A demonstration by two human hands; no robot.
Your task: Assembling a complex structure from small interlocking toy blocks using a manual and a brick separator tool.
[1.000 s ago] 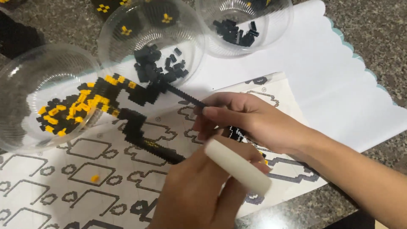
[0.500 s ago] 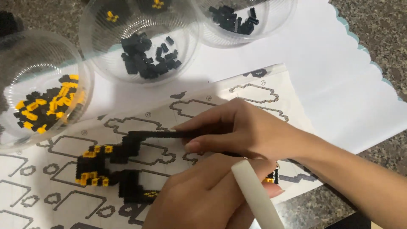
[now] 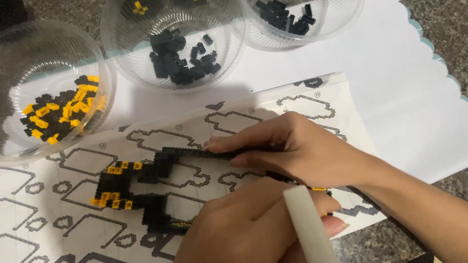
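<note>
clear plastic bowl [image 3: 63, 141]: black-and-yellow bricks; second bowl [image 3: 234, 53]: black bricks. right hand [image 3: 292, 151] pinches black-and-yellow brick model [image 3: 146, 187] (on paper); left hand [image 3: 248, 229] grips white tool [image 3: 307, 224].

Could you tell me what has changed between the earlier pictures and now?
The black-and-yellow brick model has come down from beside the bowls onto the instruction sheet. The right hand still pinches its black bar; the left hand keeps the white tool. The bowls lie unchanged.

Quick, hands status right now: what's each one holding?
Left hand: closed on a white stick tool.
Right hand: fingers pinching the black-and-yellow brick model.
</note>
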